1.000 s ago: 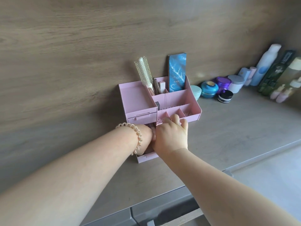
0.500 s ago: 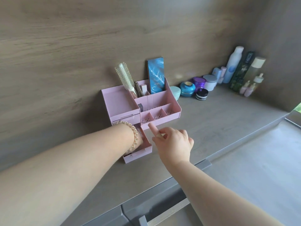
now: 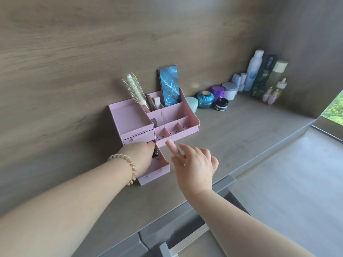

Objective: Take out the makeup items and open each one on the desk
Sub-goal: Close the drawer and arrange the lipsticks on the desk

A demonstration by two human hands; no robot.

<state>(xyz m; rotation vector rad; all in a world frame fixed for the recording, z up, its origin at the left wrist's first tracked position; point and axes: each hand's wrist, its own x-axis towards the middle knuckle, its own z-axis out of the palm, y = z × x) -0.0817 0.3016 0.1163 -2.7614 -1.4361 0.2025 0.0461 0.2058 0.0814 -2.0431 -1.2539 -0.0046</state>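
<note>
A pink organiser (image 3: 128, 119) stands on the grey desk against the wooden wall. Its lower drawer (image 3: 157, 172) is pulled out toward me. My left hand (image 3: 139, 157), with a beige coil band on the wrist, reaches into that drawer and its fingers close on a small dark makeup item (image 3: 156, 153). My right hand (image 3: 193, 164) hovers just right of the drawer, fingers spread and holding nothing. The organiser's top holds a round hairbrush (image 3: 134, 89), a blue patterned palette (image 3: 168, 87), and a few slim makeup sticks (image 3: 153, 102).
Jars stand right of the organiser: mint (image 3: 192, 103), teal (image 3: 205, 99), purple (image 3: 218, 90), a black-lidded one (image 3: 221, 104). Tall bottles (image 3: 254, 71) crowd the far right corner. The desk's front edge (image 3: 228, 178) has drawers below.
My right hand has come off the drawer and moved right, fingers opening. My left hand has stayed in the drawer and closed on the dark item. The camera has swung.
</note>
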